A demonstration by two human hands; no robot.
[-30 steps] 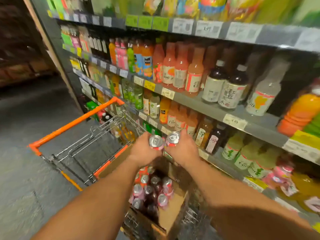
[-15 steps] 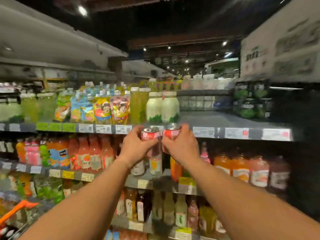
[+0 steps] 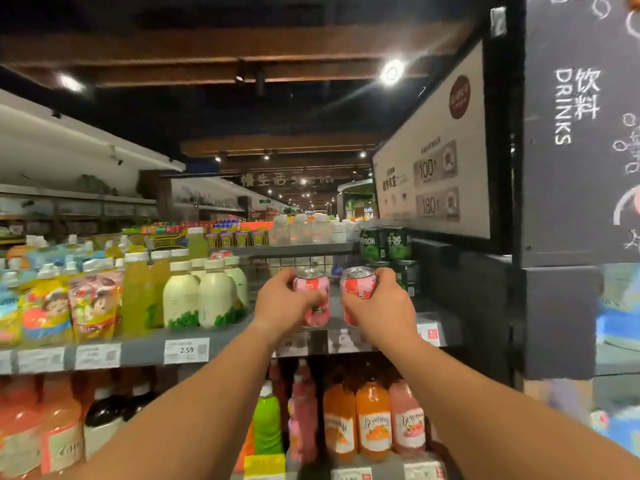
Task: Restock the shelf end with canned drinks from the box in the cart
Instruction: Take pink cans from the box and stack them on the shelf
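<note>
In the head view, each hand holds one pink can upright in front of the top shelf (image 3: 221,348). The left hand (image 3: 282,306) has its grip wrapped around the left can (image 3: 313,296), and the right hand (image 3: 379,308) has its grip wrapped around the right can (image 3: 358,292). The two cans are side by side, close but apart, with lids up, probably so they can be put down standing and together. They are over the bare part of the shelf, between the white bottles (image 3: 204,294) on the left and the green cans (image 3: 386,244) on the far right, which seems to be the gap to fill. The box and cart are not in view.
</note>
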